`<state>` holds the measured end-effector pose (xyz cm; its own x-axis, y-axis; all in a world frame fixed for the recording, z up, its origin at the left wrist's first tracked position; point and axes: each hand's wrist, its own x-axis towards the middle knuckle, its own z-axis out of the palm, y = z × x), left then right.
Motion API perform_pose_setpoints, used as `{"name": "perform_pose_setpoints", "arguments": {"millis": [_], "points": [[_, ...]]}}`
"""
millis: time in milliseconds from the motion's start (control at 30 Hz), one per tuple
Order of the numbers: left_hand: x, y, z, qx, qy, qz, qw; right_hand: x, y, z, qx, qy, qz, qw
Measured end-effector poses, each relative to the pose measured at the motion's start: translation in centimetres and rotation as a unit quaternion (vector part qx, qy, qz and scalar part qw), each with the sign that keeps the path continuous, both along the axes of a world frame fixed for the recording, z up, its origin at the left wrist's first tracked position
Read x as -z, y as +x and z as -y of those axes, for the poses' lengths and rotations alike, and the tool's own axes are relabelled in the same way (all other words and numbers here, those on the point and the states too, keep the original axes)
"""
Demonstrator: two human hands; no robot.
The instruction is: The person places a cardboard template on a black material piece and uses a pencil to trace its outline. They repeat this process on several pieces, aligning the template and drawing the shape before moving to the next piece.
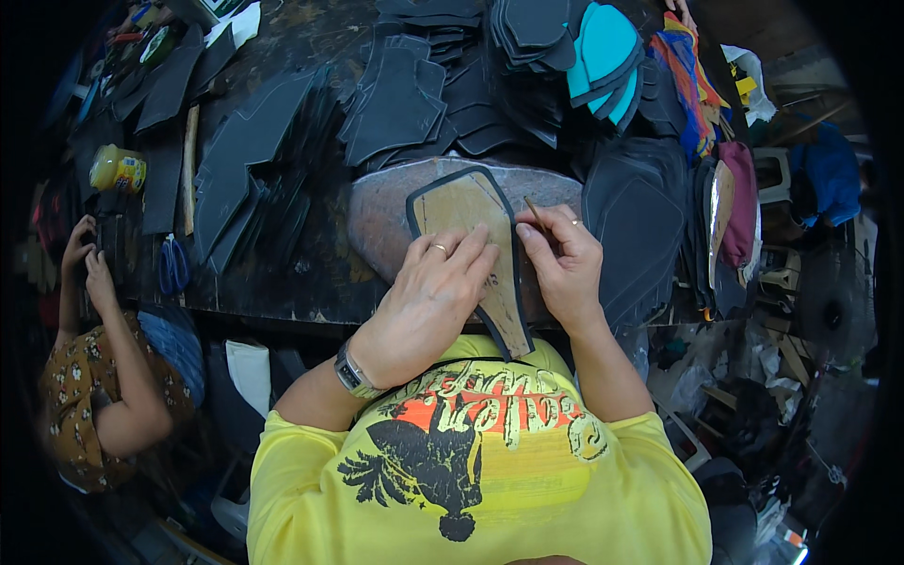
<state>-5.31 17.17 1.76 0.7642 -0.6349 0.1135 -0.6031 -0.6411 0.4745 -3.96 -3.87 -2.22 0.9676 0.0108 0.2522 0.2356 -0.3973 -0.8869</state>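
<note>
A tan template (461,201) with a dark edge lies over a black sheet piece, whose border shows around it. Both rest on a reddish stone slab (377,212), with the narrow end reaching past the table edge towards my shirt. My left hand (428,287) lies flat across the template, fingers stretched out and pressing on it. Beside the template's right edge, my right hand (568,264) pinches a thin brown stick-like tool (535,215). Its tip points up and left, and whether it is a pencil cannot be made out.
Stacks of black cut pieces (395,99) crowd the far table, with turquoise pieces (603,52) among them. More black pieces lie left (240,169) and right (636,221). Blue-handled scissors (173,266) and a yellow jar (118,169) are at left. A co-worker's arms (122,330) are at far left.
</note>
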Motion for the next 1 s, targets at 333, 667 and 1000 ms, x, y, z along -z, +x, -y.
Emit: {"name": "perform_pose_setpoints", "arguments": {"millis": [333, 667, 1000], "points": [[-0.1, 0.2, -0.1, 0.008, 0.021, 0.005, 1.000, -0.7, -0.3, -0.8, 0.018, -0.052, -0.002, 0.998], [-0.4, 0.2, -0.2, 0.006, 0.014, -0.016, 1.000, -0.3, -0.1, -1.0, -0.022, -0.169, 0.070, 0.983], [0.5, 1.2, -1.0, -0.063, -0.096, -0.033, 0.993, -1.0, -0.1, -0.9, -0.043, -0.200, 0.059, 0.977]]}}
